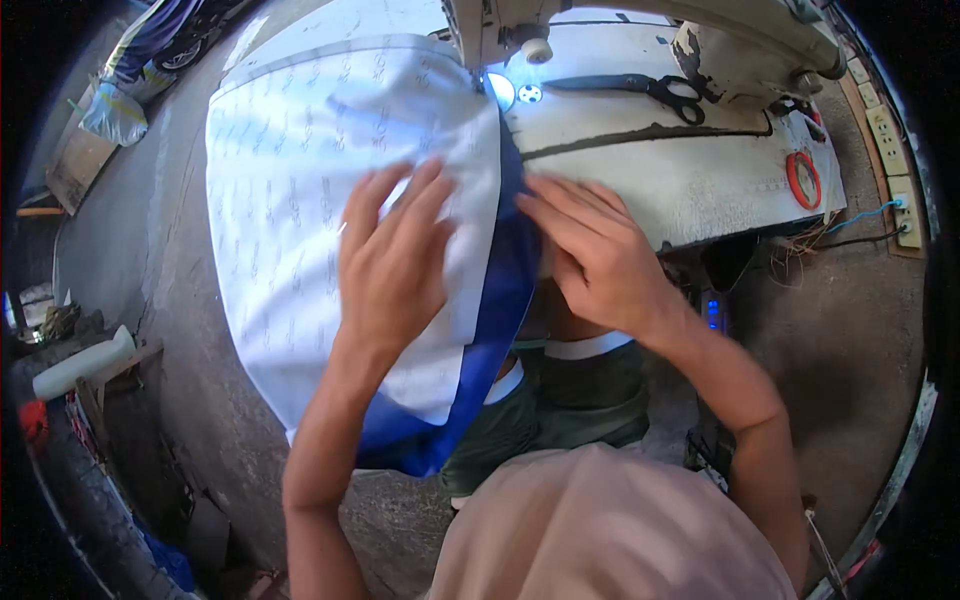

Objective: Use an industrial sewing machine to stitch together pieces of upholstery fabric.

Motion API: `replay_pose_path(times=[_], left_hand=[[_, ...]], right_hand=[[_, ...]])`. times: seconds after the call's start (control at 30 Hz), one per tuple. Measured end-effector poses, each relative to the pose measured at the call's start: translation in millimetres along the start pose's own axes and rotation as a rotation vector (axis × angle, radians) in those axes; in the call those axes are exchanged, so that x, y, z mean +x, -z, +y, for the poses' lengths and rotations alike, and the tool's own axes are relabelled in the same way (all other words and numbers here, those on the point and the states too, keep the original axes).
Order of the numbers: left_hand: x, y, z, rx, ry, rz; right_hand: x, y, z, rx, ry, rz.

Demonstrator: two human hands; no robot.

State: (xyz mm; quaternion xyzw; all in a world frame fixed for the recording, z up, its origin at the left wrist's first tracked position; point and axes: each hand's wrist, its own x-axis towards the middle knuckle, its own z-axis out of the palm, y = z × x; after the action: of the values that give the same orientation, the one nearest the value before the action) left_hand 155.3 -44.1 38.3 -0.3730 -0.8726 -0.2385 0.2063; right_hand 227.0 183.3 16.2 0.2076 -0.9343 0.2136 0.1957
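Left hand (393,268) and right hand (608,252) at a sewing machine (488,30).
Blurred left fingers spread over white printed fabric (275,215); right fingertips meet the blue fabric (508,275) along its edge. Beyond the right fingers, black-handled scissors (661,88) lie on the worn white worktable (690,190).

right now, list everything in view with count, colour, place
printed sheet: 1, white, over the blue fabric
blue fabric: 1, blue, under the sheet
sewing machine: 1, cream, top
table: 1, white, under the machine
scissors: 1 pair, dark, on the table
disc: 1, black-and-white, left of scissors
ring: 1, red, table's right end
power sockets: several, cream, far right
cables: 2, blue and black, at sockets
bag: 1, pale, upper left
clutter: uncounted, mixed, left edge
floor: 1, grey, below
trousers: 1 pair, green, below centre
shirt: 1, beige, bottom
left hand: 1, bare, over sheet
right hand: 1, bare, at blue fabric
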Motion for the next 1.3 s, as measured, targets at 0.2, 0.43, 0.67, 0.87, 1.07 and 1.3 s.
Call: replay_pose_path(times=[0.2, 0.43, 0.67, 0.87, 1.07, 1.3], left_hand=[[-176.7, 88.2, 19.6, 0.041, 0.394, -0.174], [-250.5, 84.9, 32.6, 0.213, 0.424, -0.329], [-236.5, 126.0, 5.0, 0.053, 0.622, -0.535], [-221.2, 221.4, 78.3, -0.456, 0.844, -0.165], [-204.9, 205.0, 222.3, -0.269, 0.433, -0.543], [-241.9, 203.8, 255.5, -0.183, 0.288, -0.504]], right_hand=[[-101.0, -6.3, -99.3, 0.995, -0.943, 0.238], [-117.0, -68.8, -188.4, 1.241, -1.192, -0.559], [-116.8, -95.5, -208.5, 1.128, -0.973, -0.514], [-142.6, -54.2, -236.4, 2.341, -0.995, -0.181], [-186.8, 1.6, -265.5, 1.296, -0.802, -0.242], [-248.6, 72.9, -256.1, 1.504, -1.031, -0.522]])
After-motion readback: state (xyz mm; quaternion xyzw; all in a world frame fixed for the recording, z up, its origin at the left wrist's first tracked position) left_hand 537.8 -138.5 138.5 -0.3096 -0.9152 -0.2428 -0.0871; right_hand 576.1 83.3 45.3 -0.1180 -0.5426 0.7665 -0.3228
